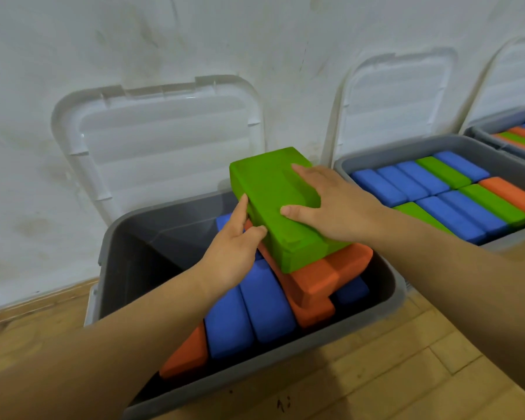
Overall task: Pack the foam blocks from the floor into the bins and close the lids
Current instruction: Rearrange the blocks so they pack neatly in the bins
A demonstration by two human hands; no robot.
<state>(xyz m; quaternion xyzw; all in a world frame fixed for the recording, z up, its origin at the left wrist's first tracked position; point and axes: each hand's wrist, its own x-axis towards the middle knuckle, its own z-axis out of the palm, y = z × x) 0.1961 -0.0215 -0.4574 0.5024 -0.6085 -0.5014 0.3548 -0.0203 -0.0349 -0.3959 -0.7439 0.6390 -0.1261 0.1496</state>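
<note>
Up close, the left hand [234,253] pinches the green block [273,207]; the right hand [331,204] lies spread flat on top, above the grey bin [388,286]

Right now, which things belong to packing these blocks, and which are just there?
Job: green foam block, left hand, right hand, half-filled grey bin, its raised lid, filled grey bin, its open lid.
Just there: white wall, wooden floor.

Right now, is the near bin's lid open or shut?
Open: the lid stands upright against the wall behind the near bin.
</note>
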